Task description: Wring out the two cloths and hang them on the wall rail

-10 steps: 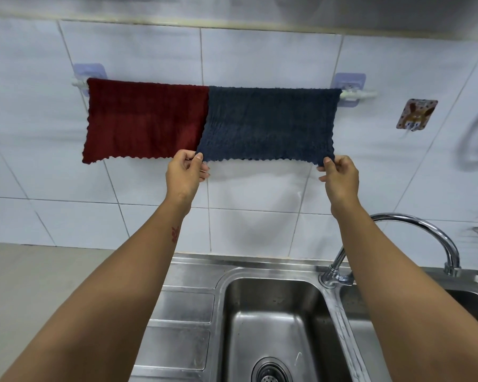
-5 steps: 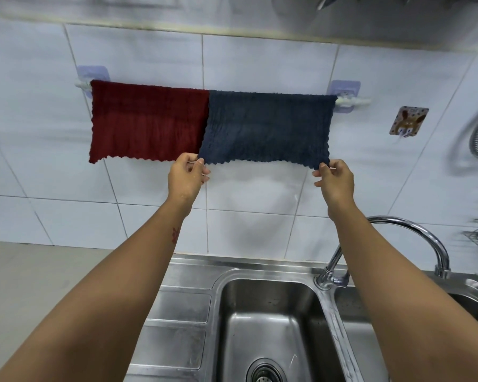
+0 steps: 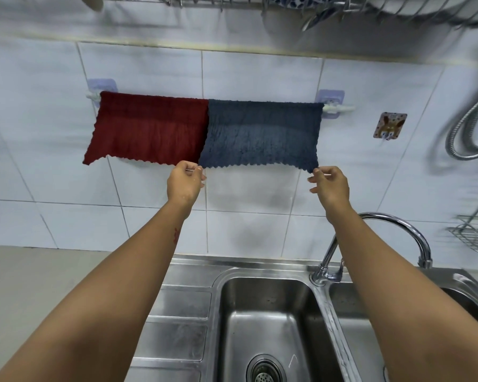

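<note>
a red cloth (image 3: 146, 128) and a blue cloth (image 3: 262, 133) hung side by side over the wall rail (image 3: 338, 108), their inner edges touching and the rail's two ends showing just past their outer edges. the left hand (image 3: 185, 183) pinched the blue cloth's lower left corner, and the right hand (image 3: 330, 186) sat at its lower right corner, fingers curled, though whether it gripped the fabric could not be told. bare tiled wall lay open below the scalloped hems, above the steel sink (image 3: 232, 274) and tap (image 3: 392, 224); no readable writing showed.
</note>
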{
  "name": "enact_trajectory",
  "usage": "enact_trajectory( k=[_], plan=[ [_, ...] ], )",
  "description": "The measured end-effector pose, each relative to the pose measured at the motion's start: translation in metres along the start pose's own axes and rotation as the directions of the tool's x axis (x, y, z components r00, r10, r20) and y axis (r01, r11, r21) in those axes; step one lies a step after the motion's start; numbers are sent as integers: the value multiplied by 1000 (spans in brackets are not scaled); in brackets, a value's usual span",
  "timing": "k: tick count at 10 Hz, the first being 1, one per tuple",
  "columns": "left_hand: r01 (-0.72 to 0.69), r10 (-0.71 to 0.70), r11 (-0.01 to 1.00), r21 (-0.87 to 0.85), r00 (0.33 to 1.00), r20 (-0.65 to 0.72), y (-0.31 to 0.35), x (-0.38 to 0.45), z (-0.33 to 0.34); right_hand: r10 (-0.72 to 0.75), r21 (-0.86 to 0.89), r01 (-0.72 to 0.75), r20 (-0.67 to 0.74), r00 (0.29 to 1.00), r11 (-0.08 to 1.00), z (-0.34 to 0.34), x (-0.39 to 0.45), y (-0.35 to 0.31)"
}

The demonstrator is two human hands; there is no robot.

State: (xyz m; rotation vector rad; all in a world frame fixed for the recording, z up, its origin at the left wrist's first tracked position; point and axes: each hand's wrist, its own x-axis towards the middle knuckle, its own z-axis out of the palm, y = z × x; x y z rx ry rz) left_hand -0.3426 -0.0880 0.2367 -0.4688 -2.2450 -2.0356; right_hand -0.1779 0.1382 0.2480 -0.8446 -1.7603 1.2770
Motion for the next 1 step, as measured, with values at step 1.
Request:
enact_trajectory(
  k=[1],
  plan=[
    [41, -41, 997, 67, 999, 3, 2, -7, -8, 11, -18, -12, -43, 999, 1000, -9, -9, -4]
  ],
)
